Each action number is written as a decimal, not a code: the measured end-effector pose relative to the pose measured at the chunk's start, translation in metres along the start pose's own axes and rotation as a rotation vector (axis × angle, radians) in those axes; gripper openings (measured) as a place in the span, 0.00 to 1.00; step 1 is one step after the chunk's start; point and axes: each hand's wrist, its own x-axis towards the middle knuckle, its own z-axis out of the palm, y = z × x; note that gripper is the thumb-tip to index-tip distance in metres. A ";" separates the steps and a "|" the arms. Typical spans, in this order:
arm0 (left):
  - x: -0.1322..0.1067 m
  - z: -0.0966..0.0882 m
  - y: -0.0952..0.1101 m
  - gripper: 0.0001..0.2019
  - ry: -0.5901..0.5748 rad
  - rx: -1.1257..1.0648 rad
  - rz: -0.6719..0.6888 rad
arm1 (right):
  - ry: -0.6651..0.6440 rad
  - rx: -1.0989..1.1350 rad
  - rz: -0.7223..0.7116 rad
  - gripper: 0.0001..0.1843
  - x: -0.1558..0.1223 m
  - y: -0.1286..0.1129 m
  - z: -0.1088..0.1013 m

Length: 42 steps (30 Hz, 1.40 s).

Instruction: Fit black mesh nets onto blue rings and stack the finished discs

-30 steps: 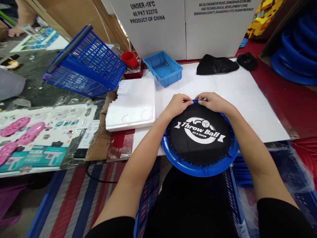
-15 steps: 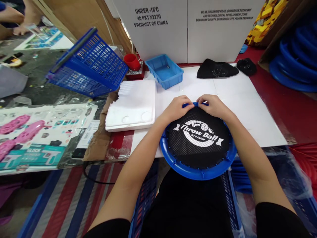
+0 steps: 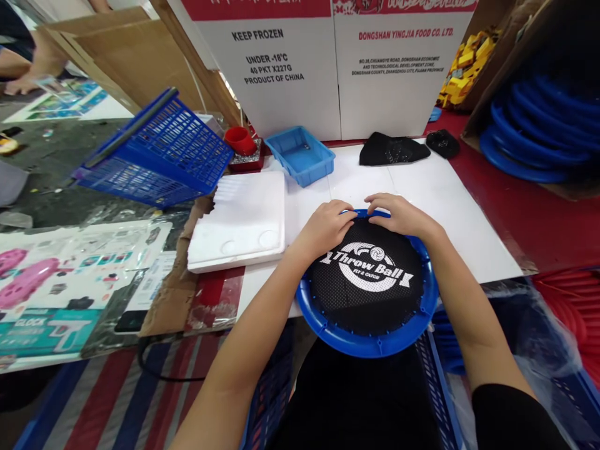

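A round blue plastic hoop (image 3: 375,345) with black mesh (image 3: 370,309) lies at the near table edge above my lap. White "Throw Ball" lettering is printed across the mesh, and small pegs run around the ring. My left hand (image 3: 330,226) pinches the far rim, left of its middle, with the fingertips close together. On the other side of that spot, my right hand (image 3: 400,215) holds the rim between thumb and fingers, index finger stretched along the far side. A small gap separates the two hands. What lies under the fingertips is hidden.
Behind the hoop are a light-blue tray (image 3: 304,164), black mesh pieces (image 3: 392,150) and a white foam slab (image 3: 239,222). A blue basket (image 3: 164,156) leans at left. Stacked blue rings (image 3: 529,137) fill a carton at right. A white carton (image 3: 290,106) stands behind. A person's hand (image 3: 23,84) shows far left.
The camera has tipped up slightly, so the scene sits lower and more of the white carton shows. My right hand's fingers have spread a little at the rim; the hoop stays in place.
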 end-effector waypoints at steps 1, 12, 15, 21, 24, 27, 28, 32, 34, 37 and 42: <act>-0.001 0.000 0.001 0.14 -0.004 -0.020 0.017 | -0.010 -0.001 -0.001 0.10 0.000 0.000 0.000; 0.002 0.007 0.012 0.16 -0.166 -0.090 -0.065 | -0.196 0.039 0.081 0.12 -0.001 0.005 -0.004; 0.001 0.006 0.013 0.16 -0.160 -0.074 -0.073 | -0.143 0.041 0.079 0.12 -0.004 0.003 -0.009; 0.001 0.003 0.012 0.19 -0.188 -0.033 -0.129 | -0.135 0.052 0.080 0.09 -0.006 0.001 -0.014; 0.002 0.002 0.011 0.19 -0.167 -0.056 -0.146 | -0.159 0.056 0.093 0.09 -0.005 0.001 -0.013; 0.003 0.003 0.007 0.17 -0.128 -0.115 -0.151 | -0.185 0.057 0.095 0.10 -0.004 0.004 -0.011; 0.003 0.003 0.005 0.16 -0.112 -0.139 -0.148 | -0.197 0.060 0.094 0.10 -0.003 0.005 -0.010; 0.001 0.004 0.001 0.15 -0.083 -0.184 -0.131 | -0.222 0.083 0.092 0.10 -0.002 0.011 -0.008; -0.001 0.004 0.003 0.16 -0.101 -0.157 -0.122 | -0.224 0.103 0.100 0.09 -0.003 0.012 -0.009; -0.002 0.002 0.008 0.20 -0.146 -0.095 -0.101 | -0.183 0.139 0.098 0.11 -0.006 0.010 -0.017; -0.002 0.003 0.010 0.26 -0.182 -0.113 -0.036 | -0.129 0.196 0.135 0.11 -0.016 0.009 -0.034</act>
